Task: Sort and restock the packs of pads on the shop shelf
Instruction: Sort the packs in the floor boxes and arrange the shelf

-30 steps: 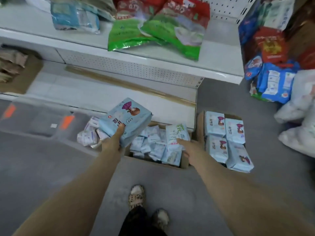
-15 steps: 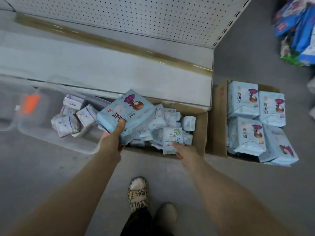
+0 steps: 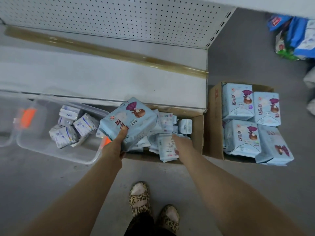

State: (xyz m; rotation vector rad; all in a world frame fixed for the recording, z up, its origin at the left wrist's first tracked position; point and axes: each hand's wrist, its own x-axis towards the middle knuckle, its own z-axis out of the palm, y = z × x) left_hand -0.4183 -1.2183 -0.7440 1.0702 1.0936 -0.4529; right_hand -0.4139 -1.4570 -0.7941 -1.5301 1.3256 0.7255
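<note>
left hand point(image 3: 113, 148): thumb on top, grips large pale-blue plastic pack of pads point(image 3: 131, 120) above brown cardboard box point(image 3: 197, 133) | right hand point(image 3: 179, 144): pinches small white pack point(image 3: 167, 148) inside that box | beyond: low white metal shelf point(image 3: 119, 82) just behind box

The left hand point(image 3: 113, 148) grips the large pack point(image 3: 129, 121), its fingers hidden beneath. The right hand point(image 3: 180, 143) has its fingertips lost among the small packs point(image 3: 167, 147), its grip unclear. Far right of it, bags point(image 3: 296, 36) are cut by the edge.
</note>
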